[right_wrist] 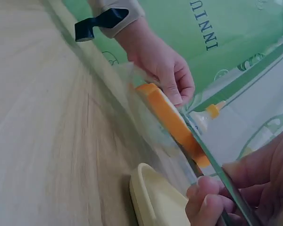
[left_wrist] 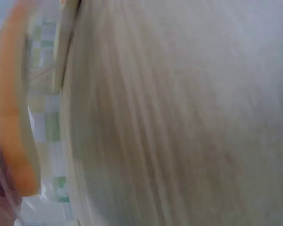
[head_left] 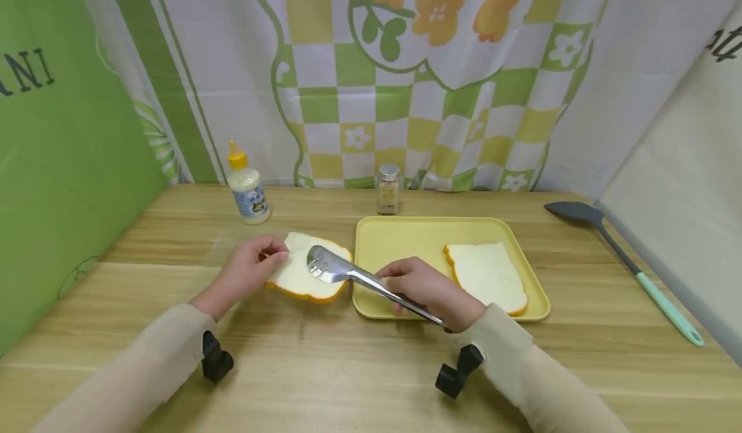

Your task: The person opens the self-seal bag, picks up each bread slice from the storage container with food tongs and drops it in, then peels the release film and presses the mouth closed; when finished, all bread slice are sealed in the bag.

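Note:
My left hand [head_left: 255, 262] pinches what looks like a clear plastic bag [right_wrist: 148, 120] at the left side of a bread slice [head_left: 301, 269]. The bag is so transparent that its edges are hard to follow. That slice, white with an orange-brown crust, is held raised over the table and shows edge-on in the right wrist view. My right hand [head_left: 429, 288] grips metal tongs [head_left: 371, 281], whose upper blade lies over the slice's right part; the lower blade is hidden beneath. In the left wrist view the crust [left_wrist: 14, 117] and a few fingertips show at the left edge.
A yellow tray [head_left: 400, 240] sits right of the held slice, with a second bread slice [head_left: 487, 275] on it. Behind stand a yellow-capped squeeze bottle [head_left: 250, 194] and a small glass shaker [head_left: 388, 191]. A spatula [head_left: 626, 259] lies at the far right.

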A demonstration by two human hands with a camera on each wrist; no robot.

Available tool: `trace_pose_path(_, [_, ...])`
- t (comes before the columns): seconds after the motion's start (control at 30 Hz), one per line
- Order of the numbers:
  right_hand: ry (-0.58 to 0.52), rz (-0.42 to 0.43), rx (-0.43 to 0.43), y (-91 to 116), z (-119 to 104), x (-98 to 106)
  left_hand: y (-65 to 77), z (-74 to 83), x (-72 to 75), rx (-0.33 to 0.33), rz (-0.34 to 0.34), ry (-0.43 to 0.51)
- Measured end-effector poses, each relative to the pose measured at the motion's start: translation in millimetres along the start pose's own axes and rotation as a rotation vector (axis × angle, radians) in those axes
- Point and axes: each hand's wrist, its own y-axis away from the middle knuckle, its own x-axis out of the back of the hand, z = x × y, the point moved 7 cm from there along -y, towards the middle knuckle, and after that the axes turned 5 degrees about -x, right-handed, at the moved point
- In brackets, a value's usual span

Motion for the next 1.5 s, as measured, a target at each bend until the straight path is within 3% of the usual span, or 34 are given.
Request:
trace_pose_path(0.33, [0.045,-0.036,0.044,-3.2,-6.3,-4.7,1.6,8.2,-5.4,-0.069,0.016,0.007])
trace_pose_path(0.8, [-0.100,-0.069,-0.017,-8.5,3.2,-3.3,7.1,4.3,-7.8,-0.018,0.068,0.061])
trace_pose_path(1.5, [-0.038,-0.060,-0.002,-19.2,-10.1,-18.4,5.4,11.1,-15.9,-0.004,0.040,0.094])
